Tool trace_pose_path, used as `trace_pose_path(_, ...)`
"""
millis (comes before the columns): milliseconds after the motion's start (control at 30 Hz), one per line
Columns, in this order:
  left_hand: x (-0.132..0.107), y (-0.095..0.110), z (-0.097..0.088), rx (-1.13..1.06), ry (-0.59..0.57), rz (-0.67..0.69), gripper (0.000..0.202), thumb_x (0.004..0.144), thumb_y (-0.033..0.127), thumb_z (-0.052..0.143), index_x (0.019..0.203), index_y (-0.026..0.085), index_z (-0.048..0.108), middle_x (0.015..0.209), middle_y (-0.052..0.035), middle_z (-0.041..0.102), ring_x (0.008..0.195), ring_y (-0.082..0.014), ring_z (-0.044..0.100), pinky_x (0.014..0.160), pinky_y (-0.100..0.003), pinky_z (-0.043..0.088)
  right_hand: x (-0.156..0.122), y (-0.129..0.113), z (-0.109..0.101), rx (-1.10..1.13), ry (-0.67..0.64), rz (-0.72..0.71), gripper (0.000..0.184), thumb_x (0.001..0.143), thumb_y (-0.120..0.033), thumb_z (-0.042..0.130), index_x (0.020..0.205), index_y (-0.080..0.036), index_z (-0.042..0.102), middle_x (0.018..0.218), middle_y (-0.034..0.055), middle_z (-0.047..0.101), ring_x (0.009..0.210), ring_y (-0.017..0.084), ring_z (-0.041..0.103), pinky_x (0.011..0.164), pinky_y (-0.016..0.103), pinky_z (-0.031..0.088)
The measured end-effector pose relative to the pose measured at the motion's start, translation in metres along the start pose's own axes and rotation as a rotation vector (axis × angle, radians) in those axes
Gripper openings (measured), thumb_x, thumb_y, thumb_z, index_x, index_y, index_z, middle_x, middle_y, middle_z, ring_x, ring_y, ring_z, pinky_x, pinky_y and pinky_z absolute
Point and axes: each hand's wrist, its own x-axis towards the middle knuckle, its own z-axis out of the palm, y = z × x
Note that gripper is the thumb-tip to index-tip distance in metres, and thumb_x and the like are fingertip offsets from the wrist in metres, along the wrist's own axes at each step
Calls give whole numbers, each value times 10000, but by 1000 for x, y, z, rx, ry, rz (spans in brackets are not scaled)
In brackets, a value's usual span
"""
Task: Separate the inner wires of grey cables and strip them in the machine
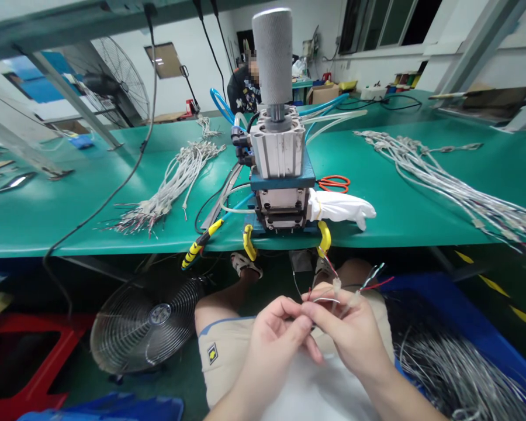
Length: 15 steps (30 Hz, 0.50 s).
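Observation:
Over my lap, both hands pinch a small cable with thin coloured wire ends [355, 289]. My left hand [276, 333] is closed on the wires near its fingertips. My right hand [350, 333] grips the same cable, whose red, grey and green strands stick out up and to the right. Just ahead, at the bench's front edge, stands a small pneumatic press [278, 169] with a knurled metal cylinder on top.
Bundles of white cables lie on the green bench at left [175, 181] and right [447, 181]. A white glove [342, 207] and orange scissors [334, 183] sit beside the press. A floor fan [146, 321] stands below left, a blue bin of wires [460, 356] at right. Another person sits behind.

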Motion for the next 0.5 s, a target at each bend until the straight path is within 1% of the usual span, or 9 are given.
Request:
trace_pose_path(33, 0, 0, 1, -9, -1, 10, 261, 788, 310, 764, 774, 142, 566, 562, 31, 625, 459, -106, 638, 511, -209, 527, 0, 0, 1, 26, 15, 12, 45, 746, -240, 802, 744, -216, 764, 728, 21, 668, 660, 149, 620, 579, 235, 508)
trace_pose_path(100, 1, -1, 2, -26, -10, 52, 230, 778, 270, 772, 771, 144, 580, 663, 34, 618, 495, -108, 657, 549, -232, 544, -1, -2, 4, 101, 27, 52, 126, 752, -258, 798, 676, -185, 728, 670, 12, 633, 573, 122, 576, 480, 207, 456)
trace_pose_path(133, 1, -2, 2, -26, -17, 87, 204, 781, 252, 768, 775, 147, 594, 714, 32, 610, 518, -111, 668, 564, -242, 549, -1, -3, 5, 156, 24, 84, 171, 752, -270, 797, 647, -174, 703, 618, -3, 597, 501, 98, 524, 423, 193, 405)
trace_pose_path(200, 1, -4, 2, 5, -23, 182, 134, 795, 213, 749, 786, 161, 627, 784, 29, 582, 562, -122, 685, 577, -253, 550, -2, -7, 6, 272, 5, 178, 234, 748, -295, 798, 621, -163, 653, 493, -54, 483, 380, 49, 369, 351, 171, 274)
trace_pose_path(267, 1, -6, -1, 76, -25, 293, 73, 808, 179, 729, 803, 178, 656, 802, 28, 553, 586, -127, 687, 580, -256, 544, -1, -11, 6, 351, -19, 279, 263, 745, -319, 798, 634, -164, 617, 416, -107, 351, 344, 23, 229, 344, 165, 173)
trace_pose_path(300, 0, -6, -2, 121, -25, 340, 58, 812, 166, 721, 806, 182, 665, 799, 25, 544, 592, -126, 682, 583, -256, 541, 0, -12, 5, 364, -34, 317, 277, 745, -326, 797, 634, -165, 600, 404, -122, 306, 347, 20, 192, 352, 166, 154)
trace_pose_path(367, -1, -5, -3, 209, -28, 378, 58, 804, 165, 727, 818, 177, 673, 813, 6, 551, 633, -136, 675, 612, -267, 539, 2, -14, 4, 339, -73, 332, 300, 746, -335, 794, 623, -166, 580, 405, -128, 285, 358, 23, 183, 364, 172, 174)
trace_pose_path(433, -2, -2, -3, 256, -37, 326, 84, 812, 206, 725, 858, 166, 669, 839, -22, 573, 677, -148, 661, 648, -281, 536, 4, -15, 4, 276, -89, 274, 311, 749, -346, 790, 610, -167, 577, 406, -118, 313, 358, 34, 226, 370, 184, 227)
trace_pose_path(500, -2, 3, 0, 269, -20, 248, 114, 842, 250, 695, 874, 149, 654, 838, -34, 584, 690, -147, 646, 669, -282, 528, 6, -14, 6, 218, -73, 221, 306, 744, -355, 794, 611, -166, 593, 428, -91, 390, 367, 53, 311, 384, 199, 290)
